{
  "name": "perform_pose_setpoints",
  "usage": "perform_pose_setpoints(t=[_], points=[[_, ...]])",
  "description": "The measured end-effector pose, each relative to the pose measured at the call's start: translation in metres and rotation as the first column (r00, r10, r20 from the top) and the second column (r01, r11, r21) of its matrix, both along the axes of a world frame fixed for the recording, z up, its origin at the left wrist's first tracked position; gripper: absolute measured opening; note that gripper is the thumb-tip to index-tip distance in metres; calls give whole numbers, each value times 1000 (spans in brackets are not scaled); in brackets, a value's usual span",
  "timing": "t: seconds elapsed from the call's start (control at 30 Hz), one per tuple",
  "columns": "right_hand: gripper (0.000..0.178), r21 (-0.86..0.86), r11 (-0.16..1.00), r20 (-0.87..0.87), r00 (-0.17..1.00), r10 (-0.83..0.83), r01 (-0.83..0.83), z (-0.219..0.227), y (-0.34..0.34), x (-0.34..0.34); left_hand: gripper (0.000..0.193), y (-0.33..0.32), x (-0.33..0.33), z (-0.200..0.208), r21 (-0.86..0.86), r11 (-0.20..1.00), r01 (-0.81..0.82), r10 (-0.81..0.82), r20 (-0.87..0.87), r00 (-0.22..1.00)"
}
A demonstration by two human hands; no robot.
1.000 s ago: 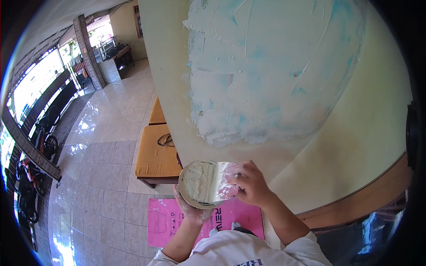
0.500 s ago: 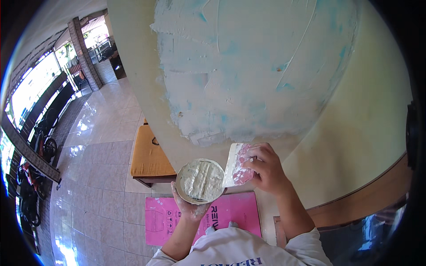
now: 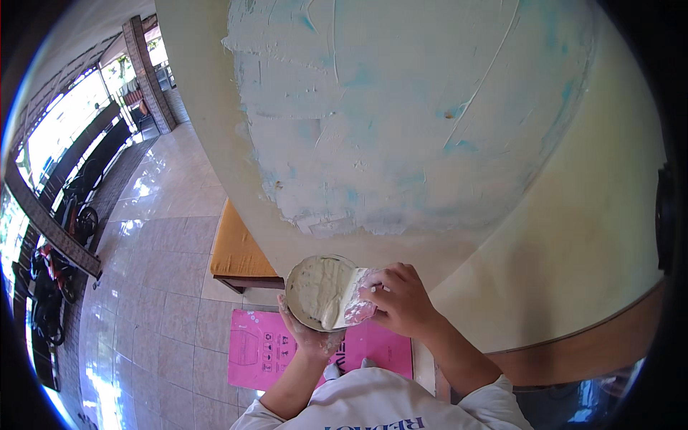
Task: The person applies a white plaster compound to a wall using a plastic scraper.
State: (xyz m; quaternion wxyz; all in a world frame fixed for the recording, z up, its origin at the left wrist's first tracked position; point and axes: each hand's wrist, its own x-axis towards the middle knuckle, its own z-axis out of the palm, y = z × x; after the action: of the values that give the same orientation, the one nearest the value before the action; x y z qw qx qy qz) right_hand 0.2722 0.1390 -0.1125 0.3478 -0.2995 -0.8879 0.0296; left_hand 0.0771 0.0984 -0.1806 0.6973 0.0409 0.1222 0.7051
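Note:
My left hand (image 3: 312, 337) holds up a round bowl (image 3: 292, 278) from below, its fingers wrapped about the near left side. Off-white wall putty (image 3: 315, 287) is spread inside the bowl. In my right hand (image 3: 403, 299) is a flat putty spreader (image 3: 360, 304), pink and smeared with white. Its pale blade edge dips into the bowl's right side, touching the putty. Ahead of both hands rises the wall, with a large white skim-coated patch (image 3: 387, 136) showing pale blue spots and ridges.
A yellow-cushioned bench (image 3: 244, 247) stands against the wall to the left. Under my feet lies a pink cardboard sheet (image 3: 247, 351) on the tiled floor (image 3: 168, 287). A brown curved ledge (image 3: 573, 333) runs at the lower right. Motorbikes (image 3: 54, 287) stand far left, beyond a post.
My right hand has moved left and slightly down, bringing the spreader from the bowl's rim into the putty. The putty now looks smoother, with a ridge beside the blade.

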Motion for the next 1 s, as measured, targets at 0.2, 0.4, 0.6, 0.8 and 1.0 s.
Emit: perform_pose_setpoints(t=[0.2,0.4,0.6,0.8,1.0], points=[[42,80,992,36,995,-97,94,8,14,6,81,-6,23,-2,45,998,33,-30,-64,997],[39,111,979,-57,984,-166,172,19,20,10,81,-5,39,-2,39,999,29,-22,-166,986],[39,157,985,49,996,-78,70,16,21,19,81,3,48,-2,55,998,20,-11,-161,987],[44,84,996,141,990,3,-15,18,28,33,82,10,60,-8,46,999,-4,10,-139,990],[37,119,985,-27,992,-120,123,19,38,37,81,9,71,-10,-11,1000,-28,26,-158,987]])
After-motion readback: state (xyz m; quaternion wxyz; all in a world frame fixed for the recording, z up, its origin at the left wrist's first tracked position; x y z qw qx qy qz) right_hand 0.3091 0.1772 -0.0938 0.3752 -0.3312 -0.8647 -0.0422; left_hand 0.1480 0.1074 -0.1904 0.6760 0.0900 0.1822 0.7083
